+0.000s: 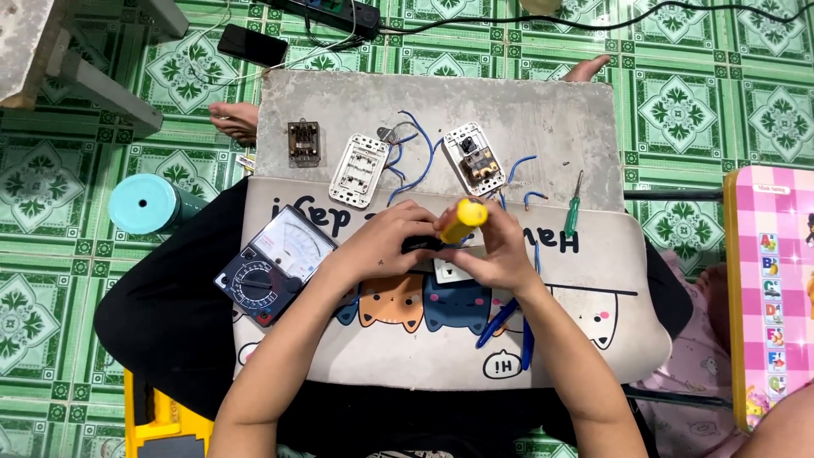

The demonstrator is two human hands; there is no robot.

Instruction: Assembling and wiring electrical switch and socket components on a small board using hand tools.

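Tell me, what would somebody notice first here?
Probably the two hands, left hand and right hand, meeting mid-picture over a lap board, with a yellow-handled screwdriver sticking up between them. Left of them lies a multimeter with a dial, and beyond them sit white switch plates with blue wires.

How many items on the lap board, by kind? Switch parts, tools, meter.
Switch or socket parts: 4 – brown module, white plate, white module with brass contacts, white piece under the hands
Screwdrivers: 2 – yellow-handled screwdriver held by left hand and right hand, green screwdriver
Analog multimeter: 1
Blue-handled pliers: 1
Total: 8
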